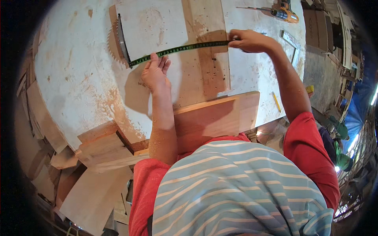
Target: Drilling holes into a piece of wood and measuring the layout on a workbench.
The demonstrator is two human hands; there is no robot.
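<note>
A green measuring tape (181, 48) is stretched across the dusty white table saw top (78, 67). My left hand (155, 72) presses its left end down beside the circular saw blade (122, 39), which sticks up through the top. My right hand (250, 40) grips the tape's right end over a brown wooden strip (208, 63) lying on the table.
A reddish wooden board (220, 116) lies at the near table edge. A pencil (276, 101) and a metal square (293, 45) lie at the right, an orange power tool (285, 12) at the far right. Wood offcuts (98, 153) are stacked below left.
</note>
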